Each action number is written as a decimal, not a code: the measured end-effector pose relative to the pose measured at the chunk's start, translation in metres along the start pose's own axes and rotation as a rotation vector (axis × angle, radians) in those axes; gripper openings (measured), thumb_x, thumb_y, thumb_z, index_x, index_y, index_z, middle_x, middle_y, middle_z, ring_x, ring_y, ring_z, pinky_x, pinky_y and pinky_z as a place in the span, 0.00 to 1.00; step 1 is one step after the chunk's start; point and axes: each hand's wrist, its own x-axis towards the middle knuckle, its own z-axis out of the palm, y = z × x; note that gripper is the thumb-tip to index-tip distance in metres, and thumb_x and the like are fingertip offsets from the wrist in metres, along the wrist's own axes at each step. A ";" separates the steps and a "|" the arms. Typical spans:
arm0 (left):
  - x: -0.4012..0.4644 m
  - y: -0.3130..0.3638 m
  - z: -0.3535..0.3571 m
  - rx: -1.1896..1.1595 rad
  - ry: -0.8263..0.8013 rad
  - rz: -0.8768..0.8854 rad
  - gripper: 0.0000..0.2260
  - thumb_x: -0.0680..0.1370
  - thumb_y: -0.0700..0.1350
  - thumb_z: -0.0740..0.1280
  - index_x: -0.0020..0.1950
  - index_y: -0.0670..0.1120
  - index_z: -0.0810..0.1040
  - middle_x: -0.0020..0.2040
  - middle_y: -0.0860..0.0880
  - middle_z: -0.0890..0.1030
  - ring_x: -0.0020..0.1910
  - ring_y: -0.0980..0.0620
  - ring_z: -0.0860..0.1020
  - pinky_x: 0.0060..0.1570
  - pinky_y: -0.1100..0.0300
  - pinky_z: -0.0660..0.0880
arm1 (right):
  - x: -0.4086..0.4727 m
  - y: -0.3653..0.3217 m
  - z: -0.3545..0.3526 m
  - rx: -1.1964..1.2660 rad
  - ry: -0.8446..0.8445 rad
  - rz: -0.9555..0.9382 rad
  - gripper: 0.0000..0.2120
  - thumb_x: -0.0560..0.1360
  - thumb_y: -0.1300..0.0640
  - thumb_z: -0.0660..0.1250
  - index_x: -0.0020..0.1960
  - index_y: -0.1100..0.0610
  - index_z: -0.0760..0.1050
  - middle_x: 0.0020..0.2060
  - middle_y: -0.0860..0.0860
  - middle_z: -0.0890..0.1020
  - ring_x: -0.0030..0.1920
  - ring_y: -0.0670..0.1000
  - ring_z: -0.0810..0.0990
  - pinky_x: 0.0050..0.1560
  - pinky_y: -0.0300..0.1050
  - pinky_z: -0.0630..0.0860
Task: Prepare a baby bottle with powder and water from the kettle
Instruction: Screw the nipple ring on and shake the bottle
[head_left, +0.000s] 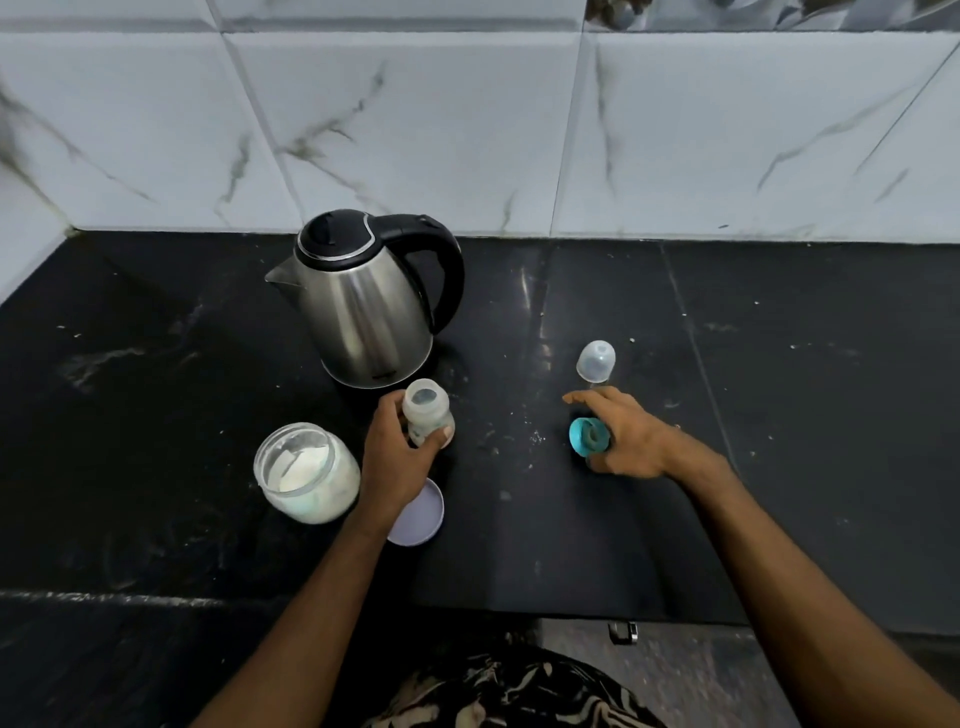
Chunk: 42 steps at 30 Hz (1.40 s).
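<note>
A small clear baby bottle (425, 408) stands upright and uncapped on the black counter, just in front of the steel kettle (366, 301). My left hand (397, 452) is wrapped around the bottle's body. To the right, my right hand (626, 434) holds the teal nipple ring (587, 436) at the counter surface. The clear dome cap (596, 361) stands just behind that hand. An open glass jar of white powder (306, 473) sits left of my left hand, and its pale lilac lid (418, 514) lies partly under my left wrist.
The black stone counter (156, 415) runs back to a white marble-tiled wall (467, 130), with a side wall at the far left. White specks of powder dot the counter between my hands. The counter's front edge lies near my body.
</note>
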 end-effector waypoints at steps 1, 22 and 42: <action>0.000 0.000 0.000 0.001 0.001 0.000 0.24 0.69 0.42 0.78 0.59 0.52 0.71 0.58 0.50 0.79 0.56 0.52 0.78 0.58 0.49 0.77 | 0.001 0.003 0.003 -0.016 0.011 0.001 0.39 0.68 0.63 0.72 0.75 0.48 0.60 0.69 0.49 0.64 0.69 0.52 0.63 0.68 0.45 0.65; 0.002 -0.008 0.001 0.043 -0.021 0.015 0.26 0.70 0.43 0.77 0.63 0.53 0.69 0.60 0.52 0.77 0.60 0.52 0.76 0.61 0.47 0.75 | 0.035 -0.125 -0.027 -0.020 0.204 -0.494 0.24 0.68 0.53 0.78 0.62 0.51 0.73 0.52 0.46 0.77 0.51 0.46 0.75 0.52 0.39 0.73; 0.004 -0.014 0.002 0.046 -0.034 0.012 0.27 0.71 0.44 0.75 0.67 0.50 0.70 0.62 0.52 0.76 0.61 0.53 0.75 0.62 0.50 0.74 | 0.073 -0.176 -0.015 -0.405 0.040 -0.568 0.25 0.68 0.53 0.77 0.62 0.51 0.74 0.56 0.50 0.73 0.56 0.50 0.74 0.55 0.48 0.76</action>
